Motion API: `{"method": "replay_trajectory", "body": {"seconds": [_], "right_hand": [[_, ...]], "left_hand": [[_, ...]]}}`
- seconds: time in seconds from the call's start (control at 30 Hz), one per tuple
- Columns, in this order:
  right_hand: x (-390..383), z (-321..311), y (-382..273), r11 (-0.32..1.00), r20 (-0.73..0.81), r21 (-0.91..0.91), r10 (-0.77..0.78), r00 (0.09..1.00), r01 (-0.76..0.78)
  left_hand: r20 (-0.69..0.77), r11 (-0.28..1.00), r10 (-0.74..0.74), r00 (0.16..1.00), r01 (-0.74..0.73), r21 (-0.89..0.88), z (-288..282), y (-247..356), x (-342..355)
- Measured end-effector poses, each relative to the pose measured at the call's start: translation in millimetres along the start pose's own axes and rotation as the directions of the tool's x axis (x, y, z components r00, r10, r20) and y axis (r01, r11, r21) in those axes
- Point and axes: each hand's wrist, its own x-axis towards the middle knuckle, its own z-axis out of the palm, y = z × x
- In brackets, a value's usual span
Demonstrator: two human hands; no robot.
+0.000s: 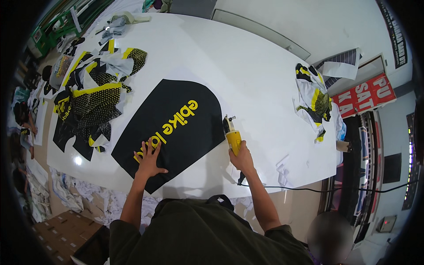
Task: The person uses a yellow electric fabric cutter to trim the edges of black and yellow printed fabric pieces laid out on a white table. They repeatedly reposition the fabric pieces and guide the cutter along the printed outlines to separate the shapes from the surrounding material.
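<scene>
A black fabric panel (185,132) with yellow lettering lies flat on the white table (260,57). My left hand (150,162) presses on its lower left part with the fingers spread, over some of the lettering. My right hand (242,158) is wrapped round the yellow body of an electric fabric cutter (233,138). The cutter's metal head touches or nearly touches the panel's right edge; I cannot tell whether the blade meets the cloth. From the cutter's rear a black cord (304,190) runs off to the right.
Cut black, yellow and white fabric pieces (97,97) are heaped on the table's left. A smaller pile (316,99) lies near its right edge. Thin white scraps (283,171) rest near my right arm. Fabric scraps (119,205) cover the floor in front, beside cardboard (66,234).
</scene>
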Motion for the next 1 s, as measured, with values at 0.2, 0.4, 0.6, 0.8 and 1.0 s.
{"method": "replay_trajectory", "body": {"seconds": [0.2,0.4,0.6,0.8,1.0], "right_hand": [[29,-2,-5,0.999,-0.029,0.006,-0.045,0.999,0.046],[62,-6,-3,0.997,-0.006,-0.039,-0.059,0.998,0.059],[91,-14,-2,0.991,0.024,-0.041,-0.124,0.992,0.125],[117,-24,-6,0.986,0.107,-0.08,-0.139,0.985,0.148],[146,-31,-1,0.969,0.125,-0.097,-0.213,0.969,0.226]], "left_hand": [[-0.022,1.0,0.006,1.0,-0.006,-0.005,1,1,-1],[-0.043,1.0,0.017,0.999,-0.017,-0.02,2,-1,-2],[-0.042,0.999,-0.017,0.999,0.015,-0.034,0,2,-4],[-0.115,0.997,-0.078,0.99,0.076,-0.02,-1,15,-11],[-0.175,0.971,-0.23,0.957,0.215,-0.1,10,55,-22]]}}
